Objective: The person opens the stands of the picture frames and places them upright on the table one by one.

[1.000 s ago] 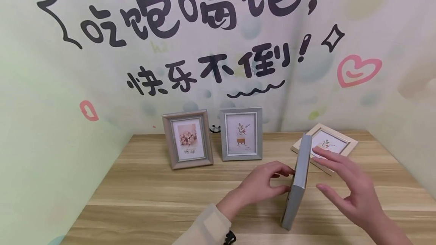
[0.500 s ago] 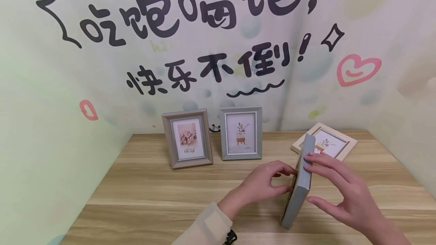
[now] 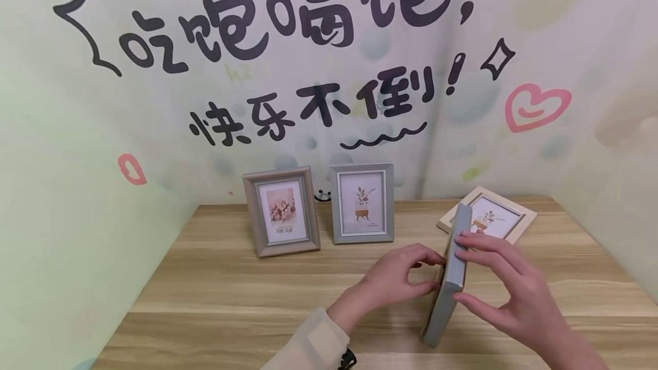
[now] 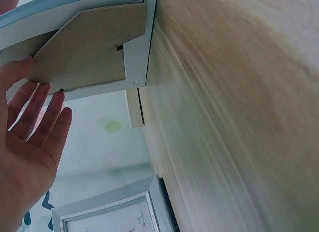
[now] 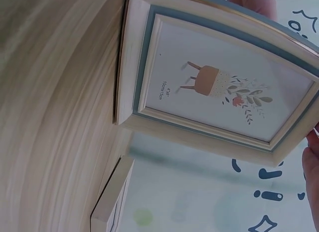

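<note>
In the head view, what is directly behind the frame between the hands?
A cream frame lies face up on the table, its plant picture partly showing. The standing frame and right hand hide part of its near side.

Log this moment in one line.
left hand: holding blue-grey frame at back | right hand: touching its edge | cream frame: flat | brown frame: standing

Frame backing matt, seemingly fibreboard.
</note>
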A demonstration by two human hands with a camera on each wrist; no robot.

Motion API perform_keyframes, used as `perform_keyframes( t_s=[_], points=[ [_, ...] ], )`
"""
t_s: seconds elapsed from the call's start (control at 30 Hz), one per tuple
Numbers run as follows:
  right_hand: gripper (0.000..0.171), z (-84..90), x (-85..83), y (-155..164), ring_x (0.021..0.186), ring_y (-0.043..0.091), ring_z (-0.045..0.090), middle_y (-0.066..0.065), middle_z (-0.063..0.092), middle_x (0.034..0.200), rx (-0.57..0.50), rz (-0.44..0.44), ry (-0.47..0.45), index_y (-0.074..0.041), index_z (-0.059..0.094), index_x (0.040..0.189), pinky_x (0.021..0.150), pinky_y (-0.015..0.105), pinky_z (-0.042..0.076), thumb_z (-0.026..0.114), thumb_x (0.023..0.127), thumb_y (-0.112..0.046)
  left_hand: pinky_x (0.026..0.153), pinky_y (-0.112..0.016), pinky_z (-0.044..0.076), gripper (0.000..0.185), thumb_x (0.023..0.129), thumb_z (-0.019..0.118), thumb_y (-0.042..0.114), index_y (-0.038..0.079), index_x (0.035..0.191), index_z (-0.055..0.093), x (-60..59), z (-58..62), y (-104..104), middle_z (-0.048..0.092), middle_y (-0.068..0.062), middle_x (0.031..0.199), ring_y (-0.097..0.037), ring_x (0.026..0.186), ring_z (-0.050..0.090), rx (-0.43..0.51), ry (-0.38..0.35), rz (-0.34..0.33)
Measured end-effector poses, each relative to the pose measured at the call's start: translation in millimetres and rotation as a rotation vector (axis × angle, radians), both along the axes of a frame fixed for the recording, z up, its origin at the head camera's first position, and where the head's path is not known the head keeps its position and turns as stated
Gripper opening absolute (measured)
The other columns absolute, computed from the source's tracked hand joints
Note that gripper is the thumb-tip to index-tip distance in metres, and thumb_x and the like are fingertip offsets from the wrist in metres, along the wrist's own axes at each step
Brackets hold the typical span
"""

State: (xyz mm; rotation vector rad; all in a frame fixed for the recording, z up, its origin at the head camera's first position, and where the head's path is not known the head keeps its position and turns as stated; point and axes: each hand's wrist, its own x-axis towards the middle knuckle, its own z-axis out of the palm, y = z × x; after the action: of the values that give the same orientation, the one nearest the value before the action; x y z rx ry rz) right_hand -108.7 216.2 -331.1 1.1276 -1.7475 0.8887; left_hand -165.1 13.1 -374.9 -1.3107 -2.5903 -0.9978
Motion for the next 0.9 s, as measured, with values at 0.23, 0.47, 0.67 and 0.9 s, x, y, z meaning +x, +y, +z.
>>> perform_keyframes(
  t_s=[0.23, 0.47, 0.67, 0.9],
  points=[
    [0.052, 6.5, 5.5, -5, 0.127, 0.013, 0.057, 0.019, 0.067, 0.117, 0.0, -0.034, -0.017, 0.009, 0.069, 0.1, 0.114, 0.018, 0.039, 0.074, 0.088, -0.042, 0.099, -0.005, 0.043, 0.035, 0.092, 0.072, 0.026, 0.02, 0.126, 0.063, 0.4, -0.7, 0, 0.068, 0.008, 0.125, 0.0, 0.117, 0.062, -0.015, 0.034, 0.009],
    [0.051, 0.0, 2.8, 0, 0.126, 0.018, 0.058, 0.022, 0.067, 0.117, -0.011, -0.013, -0.019, 0.009, 0.07, 0.102, 0.115, 0.019, 0.039, 0.078, 0.085, -0.039, 0.102, -0.007, 0.042, 0.035, 0.092, 0.071, 0.027, 0.022, 0.126, 0.063, 0.5, 0.6, 0, 0.068, 0.01, 0.125, 0.001, 0.117, 0.061, -0.055, 0.081, 0.018],
    [0.052, -6.4, 0.0, 4, 0.124, 0.02, 0.059, 0.023, 0.067, 0.117, -0.017, 0.001, -0.029, 0.009, 0.07, 0.103, 0.114, 0.019, 0.04, 0.081, 0.082, -0.037, 0.103, -0.008, 0.042, 0.035, 0.092, 0.07, 0.028, 0.023, 0.126, 0.064, 2.5, 3.8, 1, 0.068, 0.011, 0.126, 0.001, 0.119, 0.061, -0.093, 0.116, 0.035],
    [0.051, -5.3, -0.3, 3, 0.124, 0.02, 0.059, 0.023, 0.067, 0.117, -0.02, 0.003, -0.024, 0.009, 0.07, 0.103, 0.114, 0.02, 0.04, 0.081, 0.083, -0.037, 0.102, -0.01, 0.045, 0.035, 0.094, 0.066, 0.03, 0.027, 0.128, 0.064, 5.4, 6.7, 2, 0.067, 0.015, 0.128, 0.002, 0.12, 0.06, -0.184, 0.198, 0.087]
  ],
)
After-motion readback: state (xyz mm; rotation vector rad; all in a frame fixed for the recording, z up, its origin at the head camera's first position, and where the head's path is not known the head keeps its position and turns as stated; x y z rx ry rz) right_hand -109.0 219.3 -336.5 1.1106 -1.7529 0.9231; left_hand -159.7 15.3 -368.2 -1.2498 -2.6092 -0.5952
